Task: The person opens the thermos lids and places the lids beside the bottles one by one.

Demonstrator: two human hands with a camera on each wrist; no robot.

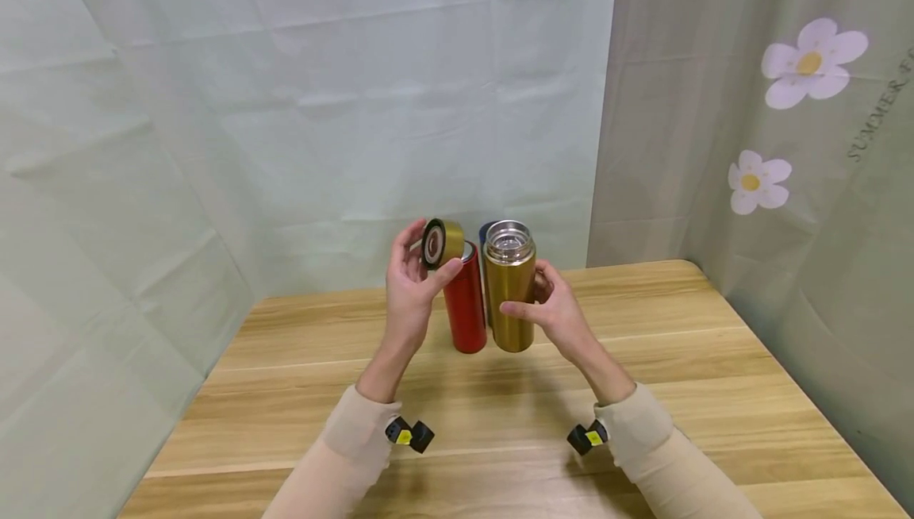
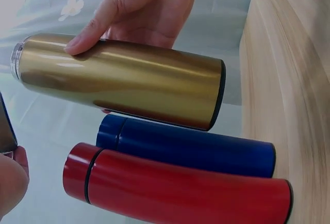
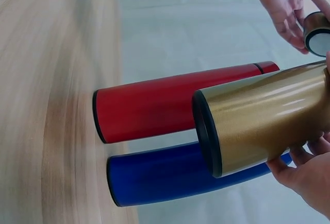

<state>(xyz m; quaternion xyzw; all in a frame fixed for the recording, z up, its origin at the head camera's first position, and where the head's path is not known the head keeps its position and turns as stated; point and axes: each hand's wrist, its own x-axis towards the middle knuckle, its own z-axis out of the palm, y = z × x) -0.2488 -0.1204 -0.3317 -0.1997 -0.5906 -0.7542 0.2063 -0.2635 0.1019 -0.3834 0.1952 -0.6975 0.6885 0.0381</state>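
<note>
A gold thermos bottle [image 1: 512,297] without its lid is gripped round its body by my right hand [image 1: 560,314]. It is held up off the table, its steel mouth [image 1: 510,241] facing up and towards me. My left hand [image 1: 412,285] pinches the gold lid [image 1: 452,241] between thumb and fingers, tilted so its dark-rimmed underside shows. Behind the lid and bottle stand a red thermos [image 1: 466,309] and a blue thermos [image 2: 191,144], both with lids on. The blue one is mostly hidden in the head view.
A wood-grain table [image 1: 500,424] spreads below the hands. Pale cloth [image 1: 400,90] hangs behind it, and a grey curtain with white flowers [image 1: 814,63] is at the right. Each wrist carries a small black camera [image 1: 410,433].
</note>
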